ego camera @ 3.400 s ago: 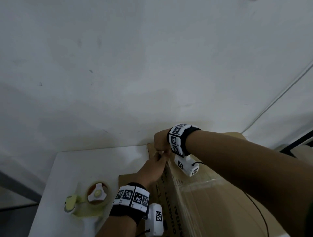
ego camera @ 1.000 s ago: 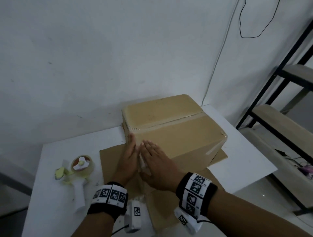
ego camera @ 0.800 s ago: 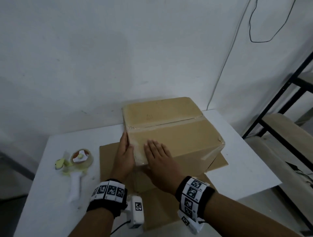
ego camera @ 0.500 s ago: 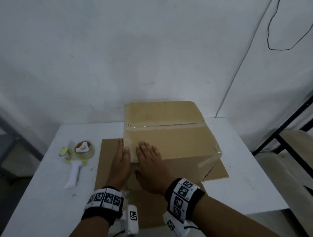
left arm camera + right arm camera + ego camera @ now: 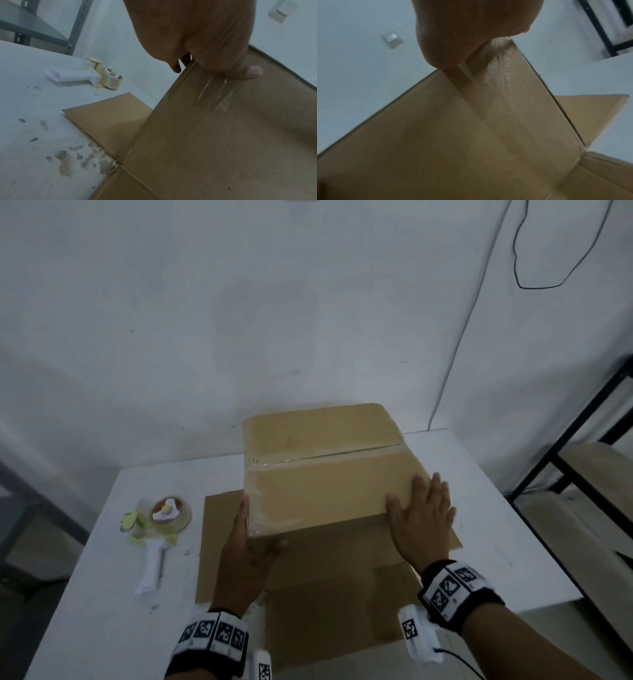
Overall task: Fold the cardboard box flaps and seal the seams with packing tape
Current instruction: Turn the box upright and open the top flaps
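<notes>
A brown cardboard box (image 5: 325, 484) stands on the white table (image 5: 102, 611), its top flaps closed and clear tape running along the middle seam. Its lower flaps (image 5: 335, 594) lie spread flat on the table. My left hand (image 5: 248, 529) straddles the near left corner, fingers straight along the left side. In the left wrist view its thumb (image 5: 248, 73) presses the tape end (image 5: 216, 94) on the front face. My right hand (image 5: 416, 494) lies flat over the near right corner, fingers spread. The right wrist view shows wrinkled tape (image 5: 501, 81) under it.
A tape dispenser (image 5: 157, 529) with a white handle lies on the table left of the box, also visible as the dispenser (image 5: 85, 77) in the left wrist view. A black metal rack (image 5: 582, 440) stands to the right. The wall rises just behind the box.
My right hand has slid from beside the left hand along the near top edge to the near right corner. The left hand stays at the near left corner.
</notes>
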